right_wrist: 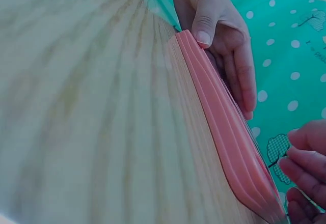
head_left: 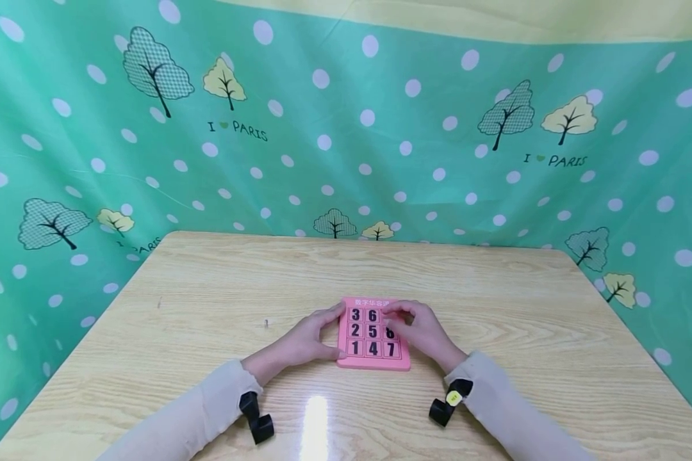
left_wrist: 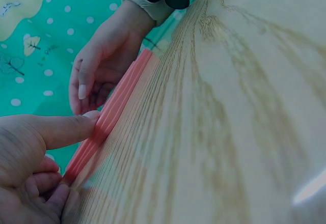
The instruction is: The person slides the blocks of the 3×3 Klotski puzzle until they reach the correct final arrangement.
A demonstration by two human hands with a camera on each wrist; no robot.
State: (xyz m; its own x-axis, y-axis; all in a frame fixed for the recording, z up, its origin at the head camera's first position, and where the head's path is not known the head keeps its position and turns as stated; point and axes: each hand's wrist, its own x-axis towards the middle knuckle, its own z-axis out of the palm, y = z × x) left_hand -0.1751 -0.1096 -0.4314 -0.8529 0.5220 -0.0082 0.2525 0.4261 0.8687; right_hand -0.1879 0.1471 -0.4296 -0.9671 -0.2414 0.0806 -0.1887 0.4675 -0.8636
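"PARIS" curtain [head_left: 375, 153] | puzzle [head_left: 372, 333] numbered 1–8 | left hand [head_left: 308, 338] gripping it, right hand [head_left: 422, 326] relaxed

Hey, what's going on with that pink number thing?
A person's left hand holds the left edge of a pink number board on the table. Their right hand reaches over the board's upper right, partly hiding the grid there. From the top, the left column reads 3, 2, 1 and the middle one 6, 5, 4.

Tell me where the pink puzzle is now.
Head view: the pink puzzle lies on the table, just right of centre, left hand at its left edge, right hand over its right side.
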